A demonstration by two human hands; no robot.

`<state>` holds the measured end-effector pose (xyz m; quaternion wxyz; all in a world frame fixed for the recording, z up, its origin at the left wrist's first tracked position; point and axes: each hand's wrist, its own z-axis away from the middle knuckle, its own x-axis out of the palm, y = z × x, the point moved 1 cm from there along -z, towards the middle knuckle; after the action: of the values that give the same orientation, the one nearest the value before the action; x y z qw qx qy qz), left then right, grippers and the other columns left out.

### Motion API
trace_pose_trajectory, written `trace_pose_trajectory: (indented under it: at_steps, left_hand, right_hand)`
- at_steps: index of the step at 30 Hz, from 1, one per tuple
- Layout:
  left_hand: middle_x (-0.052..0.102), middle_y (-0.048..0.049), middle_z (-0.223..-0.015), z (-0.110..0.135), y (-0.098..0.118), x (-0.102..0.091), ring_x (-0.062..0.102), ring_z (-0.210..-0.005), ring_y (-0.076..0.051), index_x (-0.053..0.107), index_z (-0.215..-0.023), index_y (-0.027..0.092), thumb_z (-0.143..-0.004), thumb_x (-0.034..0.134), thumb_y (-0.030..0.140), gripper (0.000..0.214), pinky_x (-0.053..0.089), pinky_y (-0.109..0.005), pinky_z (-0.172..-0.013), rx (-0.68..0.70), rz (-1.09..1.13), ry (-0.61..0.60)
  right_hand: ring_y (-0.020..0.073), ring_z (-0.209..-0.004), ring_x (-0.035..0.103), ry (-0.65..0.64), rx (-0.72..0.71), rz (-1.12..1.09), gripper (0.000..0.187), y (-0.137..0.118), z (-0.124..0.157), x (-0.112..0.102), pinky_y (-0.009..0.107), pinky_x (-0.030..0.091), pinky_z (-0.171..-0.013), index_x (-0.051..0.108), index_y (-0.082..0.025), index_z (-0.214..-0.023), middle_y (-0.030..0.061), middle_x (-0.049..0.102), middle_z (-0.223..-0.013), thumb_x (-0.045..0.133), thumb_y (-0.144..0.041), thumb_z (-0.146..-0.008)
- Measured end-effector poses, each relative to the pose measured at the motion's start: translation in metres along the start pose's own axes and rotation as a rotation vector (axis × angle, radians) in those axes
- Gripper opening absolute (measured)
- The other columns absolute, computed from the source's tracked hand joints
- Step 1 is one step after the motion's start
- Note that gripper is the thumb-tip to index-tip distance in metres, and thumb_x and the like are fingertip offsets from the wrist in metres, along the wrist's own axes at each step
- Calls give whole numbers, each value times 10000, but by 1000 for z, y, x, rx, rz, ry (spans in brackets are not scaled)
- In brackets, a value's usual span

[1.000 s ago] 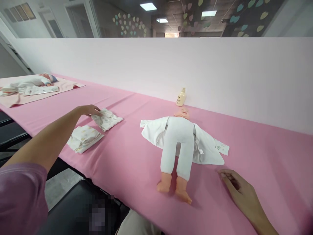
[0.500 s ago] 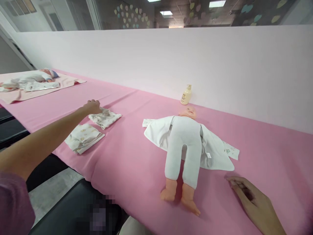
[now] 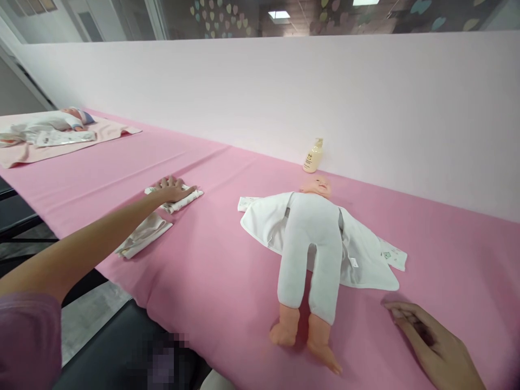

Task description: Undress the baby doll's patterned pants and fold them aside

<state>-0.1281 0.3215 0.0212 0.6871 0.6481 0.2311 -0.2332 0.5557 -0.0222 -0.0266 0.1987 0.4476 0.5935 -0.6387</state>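
Observation:
A baby doll [image 3: 311, 260] in white leggings lies on its back on the pink table cover [image 3: 227, 260], resting on an opened white garment [image 3: 365, 254]. My left hand [image 3: 173, 188] lies flat, fingers spread, on top of a small folded patterned cloth [image 3: 181, 201] at the left. A second folded cloth [image 3: 142, 235] sits just in front of it, near the table edge. My right hand [image 3: 434, 344] rests open on the cover, to the right of the doll's feet, holding nothing.
A cream pump bottle [image 3: 312, 157] stands against the white partition [image 3: 284, 92] behind the doll's head. Another doll [image 3: 49, 125] lies on a pale pink blanket [image 3: 60, 149] at far left. A dark bench [image 3: 117, 346] runs below the table's front edge.
My left hand moved from the far edge of the folded cloth onto its top and now presses flat on it. The view drifted left and down; my right hand stayed put.

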Motion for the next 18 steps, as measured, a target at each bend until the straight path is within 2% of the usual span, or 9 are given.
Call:
trace_pose_trajectory:
  at_steps: [3,6,8,10,12,14,15,16,18]
  left_hand:
    - [693,-82,-1303,-6,-8,-2,-59,-1632,-519,605,-896,139,-846,785,627,523,12,-595,-1245,-166,-154,251]
    - [628,-133,-1453,-5,-12,-4,-5,-1622,-558,661,-1054,140,-781,838,665,617,-17,-670,-1230,-215,-247,239]
    - [610,-169,-1480,-1,-9,-6,25,-1619,-564,673,-1122,142,-744,860,674,680,8,-685,-1233,-201,-288,206]
    - [574,-207,-1532,2,-1,-6,91,-1611,-559,659,-1226,118,-766,842,686,753,20,-690,-1246,-170,-378,194]
    - [477,-268,-1624,6,15,-5,168,-1601,-539,597,-1373,58,-887,742,685,806,25,-701,-1259,-91,-508,214]
    - [396,-304,-1681,14,42,-2,226,-1592,-508,545,-1457,25,-1025,586,630,744,88,-705,-1268,-10,-586,298]
    - [406,-297,-1679,25,59,0,256,-1587,-485,554,-1462,34,-1076,504,585,675,142,-694,-1269,36,-578,362]
    - [449,-276,-1657,41,77,3,295,-1574,-466,585,-1443,60,-1103,455,550,611,198,-683,-1262,82,-541,413]
    - [583,-219,-1540,96,115,17,441,-1485,-399,632,-1400,116,-1119,413,561,570,315,-631,-1234,295,-413,383]
  right_hand:
    - [377,-1057,805,3,-8,19,482,2,0,0,491,698,-826,822,-332,-1022,41,830,-1210,578,-718,-869]
    - [360,-1040,809,4,-25,26,484,1,0,0,462,693,-807,824,-325,-1036,42,830,-1211,580,-712,-880]
    - [347,-1012,810,2,-36,23,477,-3,1,-1,434,685,-770,823,-311,-1043,51,831,-1199,584,-692,-885]
    - [336,-995,805,2,-37,12,460,-10,3,-2,428,674,-772,816,-304,-1057,54,829,-1188,587,-667,-892]
    - [328,-971,795,8,-16,6,441,-19,7,-4,442,658,-782,802,-301,-1072,58,825,-1173,584,-645,-901]
    - [319,-942,781,26,17,8,409,-25,11,-6,456,630,-792,788,-296,-1077,64,818,-1152,586,-604,-901]
    - [314,-936,774,46,32,9,387,-27,13,-7,458,612,-799,782,-290,-1077,70,815,-1146,587,-574,-900]
    - [309,-938,765,73,41,7,367,-29,15,-7,458,592,-812,776,-281,-1077,77,811,-1144,587,-541,-900]
    - [301,-954,743,147,43,-10,340,-30,18,-7,448,553,-835,767,-260,-1076,96,802,-1145,585,-490,-906]
